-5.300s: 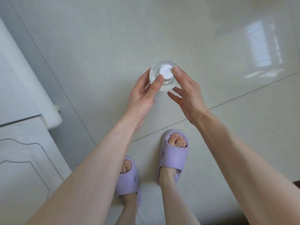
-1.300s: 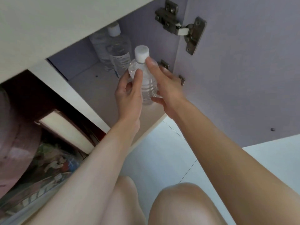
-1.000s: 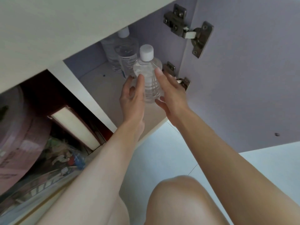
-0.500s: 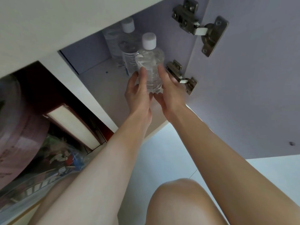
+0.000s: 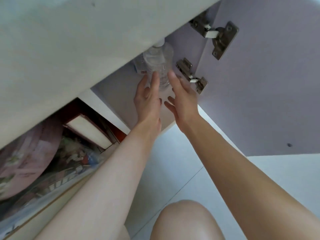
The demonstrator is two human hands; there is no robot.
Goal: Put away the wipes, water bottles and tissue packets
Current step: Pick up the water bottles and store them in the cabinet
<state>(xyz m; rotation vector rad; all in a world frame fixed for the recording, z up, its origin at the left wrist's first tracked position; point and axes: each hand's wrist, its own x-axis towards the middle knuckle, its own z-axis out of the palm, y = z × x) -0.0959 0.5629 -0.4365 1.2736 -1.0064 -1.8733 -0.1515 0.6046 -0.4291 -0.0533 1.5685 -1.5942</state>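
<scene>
**Item 1, water bottle**. Clear ribbed plastic, round and thin-walled. Its white cap is half hidden under the pale overhanging panel. It stands upright inside the cabinet on the shelf, just left of the lower hinge. The base is masked by fingers.

**Item 2, second bottle**. Same clear plastic, with a printed label. It sits farther left of the lower hinge, pressed against item 1 or just behind it; I cannot tell which.

**Item 3, left hand**. Below and left of the hinge, fingers straight, tips lying across the bottle's lower body.

**Item 4, right hand**. Directly below the hinge, fingers straight and spread, index tip just beside the bottle wall. I cannot confirm contact. Neither hand curls round anything, and a narrow gap separates them.

**Item 5, hardware.** The lower hinge and the upper hinge, up and right of it, are dull stamped steel with hard corners.

**Item 6, door**. Matt lilac laminate, flat, right of the hinge.

**Hazards, my judgement**
- The bottle is tall, narrow and slick. A fingertip dragging on it as the hands withdraw could rock it into item 2 or topple it.
- Being round, a toppled bottle would roll towards the shelf lip and the glossy floor.
- The right knuckles are near the hinge's edges, so a careless pull-back could scrape them.
</scene>
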